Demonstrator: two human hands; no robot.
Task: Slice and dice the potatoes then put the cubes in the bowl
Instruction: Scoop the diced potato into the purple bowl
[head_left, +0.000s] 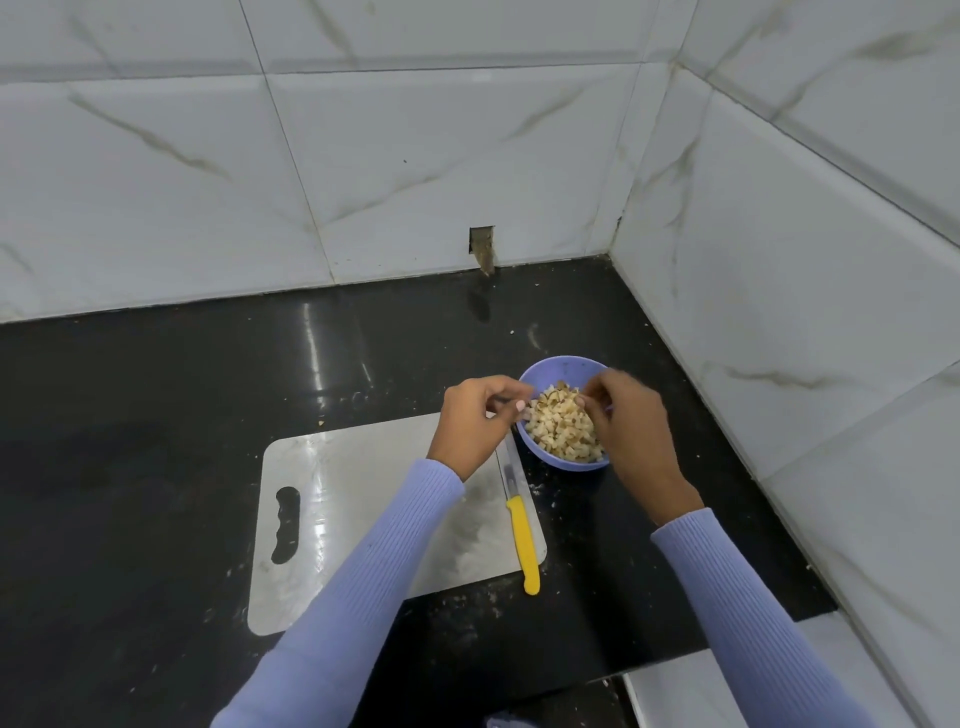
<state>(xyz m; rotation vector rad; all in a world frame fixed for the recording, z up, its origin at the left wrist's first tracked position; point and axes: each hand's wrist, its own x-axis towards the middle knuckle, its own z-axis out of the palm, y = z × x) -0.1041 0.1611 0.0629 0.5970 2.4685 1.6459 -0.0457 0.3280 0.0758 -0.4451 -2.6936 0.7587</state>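
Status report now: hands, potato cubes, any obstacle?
Left hand and right hand at bowl rim, grip unclear. Potato cubes heaped inside. Knife on board; no obstacle.

Lilac bowl (563, 370) holding pale yellow potato cubes (563, 425); yellow-handled knife (522, 538); grey cutting board (363, 499); glossy black table (156, 415); white tiles (363, 156) with grey-brown veins; lilac ribbed sleeves (363, 587).

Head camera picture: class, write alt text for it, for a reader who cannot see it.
Two hands, left hand and right hand, hover with curled fingers over a purple bowl heaped with diced potato cubes on a black countertop. Beside the bowl, a yellow-handled knife lies on the right edge of a steel cutting board. White marble-look tiles line the corner behind.
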